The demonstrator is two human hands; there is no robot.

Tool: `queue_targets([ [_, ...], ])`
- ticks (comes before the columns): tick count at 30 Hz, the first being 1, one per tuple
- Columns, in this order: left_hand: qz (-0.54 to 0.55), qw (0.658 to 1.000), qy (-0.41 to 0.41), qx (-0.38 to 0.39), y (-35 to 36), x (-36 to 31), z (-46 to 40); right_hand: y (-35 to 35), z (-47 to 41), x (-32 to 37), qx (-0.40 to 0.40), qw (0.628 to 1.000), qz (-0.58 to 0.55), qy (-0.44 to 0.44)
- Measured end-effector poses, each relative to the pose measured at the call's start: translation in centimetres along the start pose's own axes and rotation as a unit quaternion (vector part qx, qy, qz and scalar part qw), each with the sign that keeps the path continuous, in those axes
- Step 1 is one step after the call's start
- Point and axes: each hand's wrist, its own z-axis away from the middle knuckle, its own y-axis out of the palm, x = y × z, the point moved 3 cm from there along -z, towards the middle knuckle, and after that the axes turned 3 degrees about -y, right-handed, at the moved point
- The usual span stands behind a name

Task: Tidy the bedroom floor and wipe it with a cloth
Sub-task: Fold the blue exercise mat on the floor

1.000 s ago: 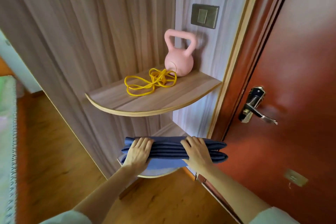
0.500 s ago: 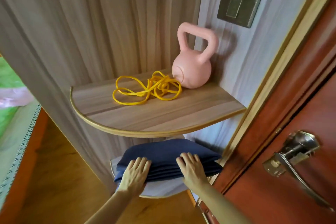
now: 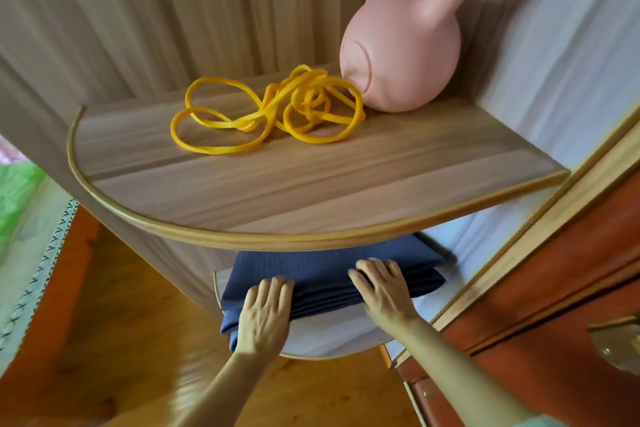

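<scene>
Resting flat, unclenched, left hand (image 3: 265, 315) and right hand (image 3: 382, 289) atop folded blue cloth (image 3: 322, 276) on lower shelf (image 3: 332, 336).

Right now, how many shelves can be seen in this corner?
2. The upper shelf holds the yellow cord and the pink kettlebell. The lower shelf holds the folded blue cloth. Any shelves above or below are out of view.

I count two corner shelves, an upper shelf (image 3: 311, 184) and a lower shelf (image 3: 332, 333); one pink kettlebell (image 3: 401, 55), one yellow cord (image 3: 270, 114), one folded blue cloth (image 3: 329, 274), and two hands, left hand (image 3: 265, 315) and right hand (image 3: 384, 291).
</scene>
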Motion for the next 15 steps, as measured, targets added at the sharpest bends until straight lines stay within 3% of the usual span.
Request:
queue_targets([
  [4, 0.02, 1.0, -0.005, 0.01, 1.7, -2.1, 3.3, 1.5, 4.1, 0.5, -0.016, 1.0, 0.015, 0.007],
  [8, 0.009, 0.999, 0.012, 0.032, 3.6, -3.0, 5.1, 3.1, 6.7, 1.1, 0.024, 0.998, 0.039, 0.03],
  [15, -0.028, 0.978, 0.036, 0.206, 6.9, -3.4, 7.5, 5.5, 10.0, 3.2, 0.223, 0.97, 0.029, 0.087],
])
